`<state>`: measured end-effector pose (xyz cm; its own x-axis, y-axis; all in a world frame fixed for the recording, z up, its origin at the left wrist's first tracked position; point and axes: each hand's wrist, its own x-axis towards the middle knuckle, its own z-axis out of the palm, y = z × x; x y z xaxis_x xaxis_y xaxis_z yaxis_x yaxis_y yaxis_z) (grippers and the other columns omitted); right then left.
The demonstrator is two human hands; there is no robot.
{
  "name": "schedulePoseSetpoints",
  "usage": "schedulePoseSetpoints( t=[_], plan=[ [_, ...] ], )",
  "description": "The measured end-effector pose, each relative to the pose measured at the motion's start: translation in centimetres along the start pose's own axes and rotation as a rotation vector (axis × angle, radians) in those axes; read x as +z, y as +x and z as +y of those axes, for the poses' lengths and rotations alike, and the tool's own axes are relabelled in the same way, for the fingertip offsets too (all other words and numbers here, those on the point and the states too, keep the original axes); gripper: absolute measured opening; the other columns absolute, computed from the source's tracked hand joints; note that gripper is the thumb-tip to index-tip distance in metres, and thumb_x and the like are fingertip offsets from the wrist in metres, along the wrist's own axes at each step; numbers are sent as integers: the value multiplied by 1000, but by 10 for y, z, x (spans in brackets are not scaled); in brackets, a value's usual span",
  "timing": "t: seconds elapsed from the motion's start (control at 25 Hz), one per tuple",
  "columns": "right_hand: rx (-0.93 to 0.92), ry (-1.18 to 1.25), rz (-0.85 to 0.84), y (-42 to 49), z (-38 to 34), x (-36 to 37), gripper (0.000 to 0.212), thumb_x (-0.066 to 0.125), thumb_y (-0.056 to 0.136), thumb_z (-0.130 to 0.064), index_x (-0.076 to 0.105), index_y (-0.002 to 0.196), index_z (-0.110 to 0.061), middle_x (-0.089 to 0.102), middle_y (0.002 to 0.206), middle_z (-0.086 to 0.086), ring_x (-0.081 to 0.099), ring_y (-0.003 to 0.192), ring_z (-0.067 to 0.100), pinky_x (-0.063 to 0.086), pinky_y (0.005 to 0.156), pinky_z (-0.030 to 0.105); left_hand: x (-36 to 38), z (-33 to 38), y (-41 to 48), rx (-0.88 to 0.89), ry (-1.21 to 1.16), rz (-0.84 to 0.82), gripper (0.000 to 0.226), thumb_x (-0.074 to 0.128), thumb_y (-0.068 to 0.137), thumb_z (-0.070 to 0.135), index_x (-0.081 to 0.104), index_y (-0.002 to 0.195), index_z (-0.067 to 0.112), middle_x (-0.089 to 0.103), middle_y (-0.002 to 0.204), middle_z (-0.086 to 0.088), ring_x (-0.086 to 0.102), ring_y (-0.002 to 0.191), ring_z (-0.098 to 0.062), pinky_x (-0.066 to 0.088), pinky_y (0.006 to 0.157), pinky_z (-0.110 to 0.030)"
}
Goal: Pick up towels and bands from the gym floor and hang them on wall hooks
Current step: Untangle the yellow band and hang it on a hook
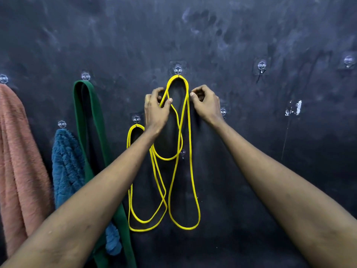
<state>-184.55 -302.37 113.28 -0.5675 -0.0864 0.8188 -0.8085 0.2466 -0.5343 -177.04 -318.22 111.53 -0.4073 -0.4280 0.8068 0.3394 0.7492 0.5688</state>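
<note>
A thin yellow band (190,151) hangs in long loops from a clear hook (178,70) in the middle of the black wall. My left hand (155,109) pinches a strand of this band just below the hook. My right hand (205,102) is at the loop's right side, fingers curled, fingertips by the strand; whether it holds the strand is unclear. A second yellow band (129,171) hangs from a lower hook (136,119) behind my left forearm. On hooks to the left hang a green band (85,117), a blue towel (66,163) and a pink towel (17,151).
Bare clear hooks stick to the wall at the right: one hook (262,67) upper right, another hook (348,60) at the far right, and a hook (223,111) beside my right wrist. A small hook (182,153) sits inside the yellow loops. White scuff marks (295,108) show at right.
</note>
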Motion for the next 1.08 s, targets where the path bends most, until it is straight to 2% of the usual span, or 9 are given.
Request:
schedulePoseSetpoints(
  t=[0.08, 0.16, 0.28, 0.4, 0.48, 0.6, 0.8, 0.92, 1.08],
  plan=[
    [-10, -64, 3, -9, 8, -11, 15, 58, 93, -25, 68, 95, -13, 68, 88, -4, 61, 82, 12, 42, 74, 20, -3, -5, -11, 32, 29, 54, 44, 62, 89, 30, 54, 131, 17, 49, 120, -4, 54, 111, -22, 43, 99, -34],
    [-27, -154, -2, -20, 20, -32, 16, 57, 93, -24, 67, 93, -12, 64, 87, -4, 58, 84, 14, 40, 76, 22, -12, -8, -28, 192, 106, 108, 44, 58, 90, 24, 51, 131, 13, 50, 127, -5, 47, 118, -21, 38, 104, -32],
    [22, -304, -5, -45, 49, -81, 15, 56, 93, -24, 66, 91, -13, 60, 86, -2, 59, 84, 18, 36, 76, 21, -16, -12, -64, 438, 74, -117, 35, 55, 89, 14, 58, 124, 13, 58, 122, -2, 54, 113, -19, 41, 102, -29],
    [138, -431, -19, -81, 80, -132, 17, 55, 93, -26, 65, 90, -12, 65, 90, 6, 60, 87, 22, 39, 80, 25, 9, -12, -98, 310, -23, -451, 31, 56, 87, 17, 67, 116, 19, 66, 106, 5, 64, 91, -16, 50, 90, -32],
    [211, -504, -76, -106, 94, -162, 15, 54, 92, -25, 64, 90, -14, 66, 95, 7, 61, 91, 24, 42, 83, 28, 34, -9, -115, 175, -55, -618, 31, 60, 87, 17, 67, 117, 22, 69, 103, 6, 64, 88, -12, 50, 92, -33],
    [376, -600, -139, -151, 116, -221, 15, 55, 92, -27, 66, 97, -18, 69, 104, 6, 64, 101, 25, 47, 91, 32, 78, 10, -143, 113, -106, -832, 37, 64, 88, 18, 64, 124, 24, 70, 108, 3, 65, 102, -10, 48, 99, -31],
    [670, -722, -165, -221, 137, -333, 46, 60, 94, -33, 56, 133, -10, 60, 135, 9, 55, 126, 25, 40, 105, 30, 161, 55, -193, 95, -189, -1072, 50, 64, 87, 26, 54, 135, 31, 61, 134, 4, 54, 126, -8, 39, 110, -31],
    [812, -795, -120, -262, 139, -413, 55, 61, 94, -33, 49, 141, -8, 54, 142, 12, 51, 131, 28, 37, 108, 31, 216, 91, -234, 104, -202, -1205, 55, 63, 89, 31, 47, 141, 34, 52, 144, 6, 45, 134, -8, 34, 112, -29],
    [949, -824, -27, -315, 145, -518, 61, 63, 92, -31, 45, 144, -6, 51, 145, 14, 50, 133, 31, 40, 110, 41, 287, 143, -291, 139, -226, -1331, 57, 64, 89, 33, 46, 142, 33, 51, 145, 3, 45, 135, -12, 35, 109, -28]
  ],
)
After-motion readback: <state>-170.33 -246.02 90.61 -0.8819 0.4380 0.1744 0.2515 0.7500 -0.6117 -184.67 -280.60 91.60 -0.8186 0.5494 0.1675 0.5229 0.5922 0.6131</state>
